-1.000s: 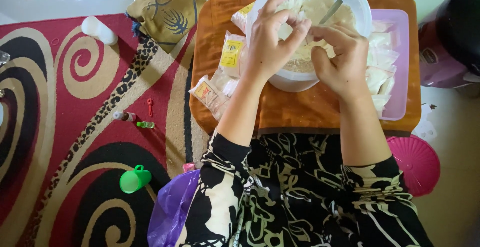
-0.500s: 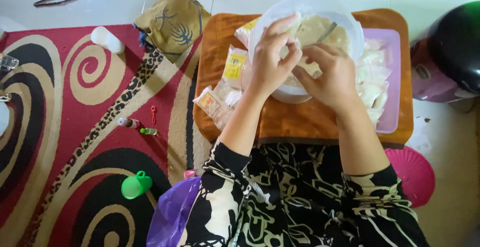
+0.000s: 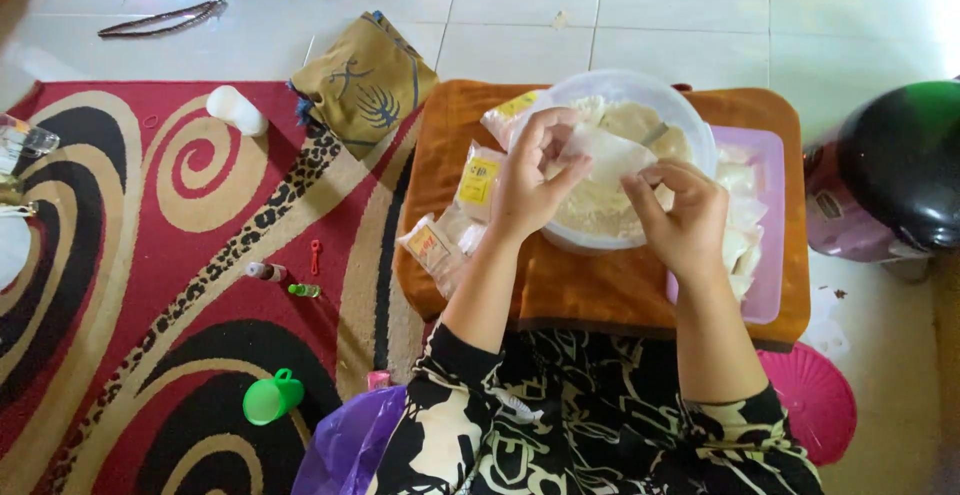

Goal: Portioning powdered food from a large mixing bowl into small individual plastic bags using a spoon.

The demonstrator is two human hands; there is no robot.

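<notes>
The left hand (image 3: 530, 180) and the right hand (image 3: 680, 217) work together over a round translucent white plastic bowl (image 3: 690, 125). Both hands grasp a thin pale square dough wrapper (image 3: 605, 155): the left thumb and fingers pinch its left edge, and the right fingertips hold its right lower edge. The wrapper is held just above the bowl's contents, tilted, clear of the rim.

The bowl holds a pale beige filling mass (image 3: 600, 210), and a utensil handle (image 3: 655, 135) rests in it near the far side. The bowl stands on a low orange-brown wooden counter (image 3: 620, 290).

Just right of the bowl, on the same counter, lies a rectangular lilac plastic tray (image 3: 770, 155) containing pale folded dough pieces (image 3: 738, 245). Left of the bowl, several clear plastic packets with yellow labels (image 3: 478, 180) lie on the counter, partly overlapping one another and partly under the left wrist.

The counter stands partly on a red carpet with cream and black swirls (image 3: 150, 215) and partly on a white tiled floor (image 3: 680, 15). On the carpet lie a small green plastic cup (image 3: 272, 397), a white plastic bottle (image 3: 237, 111) and a brown patterned cloth pouch (image 3: 365, 80). A dark rounded appliance with a pink body (image 3: 885, 180) stands right of the counter, and a pink plastic fan-shaped item (image 3: 815, 400) lies near the person's right elbow.
</notes>
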